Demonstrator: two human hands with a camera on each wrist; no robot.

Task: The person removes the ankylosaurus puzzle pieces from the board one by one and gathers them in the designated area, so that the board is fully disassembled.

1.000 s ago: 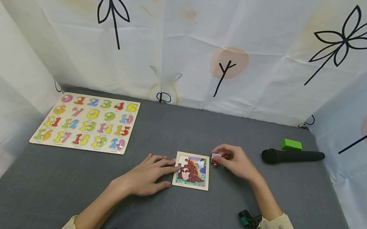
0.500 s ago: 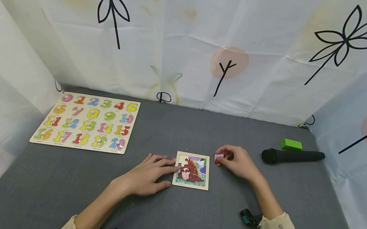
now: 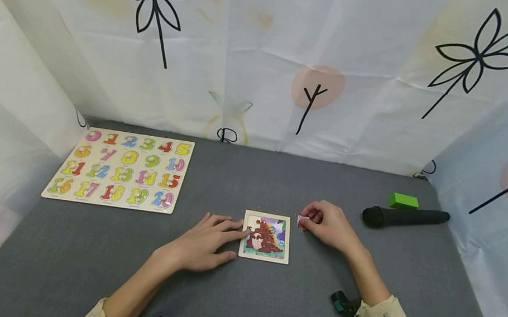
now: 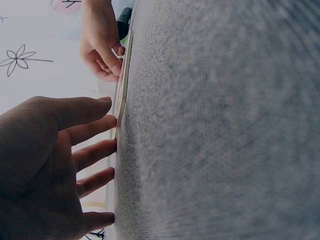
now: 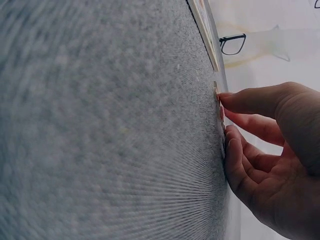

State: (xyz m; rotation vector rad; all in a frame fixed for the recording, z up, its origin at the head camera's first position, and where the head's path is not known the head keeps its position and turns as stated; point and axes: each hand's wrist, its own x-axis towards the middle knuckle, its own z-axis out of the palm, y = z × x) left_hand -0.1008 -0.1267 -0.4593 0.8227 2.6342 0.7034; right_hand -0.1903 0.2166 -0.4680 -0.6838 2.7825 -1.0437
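Note:
A small square jigsaw puzzle (image 3: pixel 265 238) with a brown spiky dinosaur lies in a pale frame at the table's middle; a whitish patch shows at its upper left. My left hand (image 3: pixel 204 241) lies spread at its left side, the index fingertip on the puzzle and the fingers straight. Just right of the frame, my right hand (image 3: pixel 331 226) pinches a small pink-purple puzzle piece (image 3: pixel 302 221) between thumb and fingers. In the right wrist view this puzzle piece (image 5: pixel 221 111) is seen edge-on, low at the grey cloth, partly covered by the fingertips.
A number board (image 3: pixel 119 170) with coloured numerals lies at the back left. At the back right are a black microphone (image 3: pixel 404 217) and a green block (image 3: pixel 403 201) behind it. Patterned white curtains (image 3: pixel 262 52) border the grey table (image 3: pixel 257 312).
The right hand has drawn the puzzle piece slightly to the right, away from the frame, and the piece has turned a little. My left hand and the puzzle stay put.

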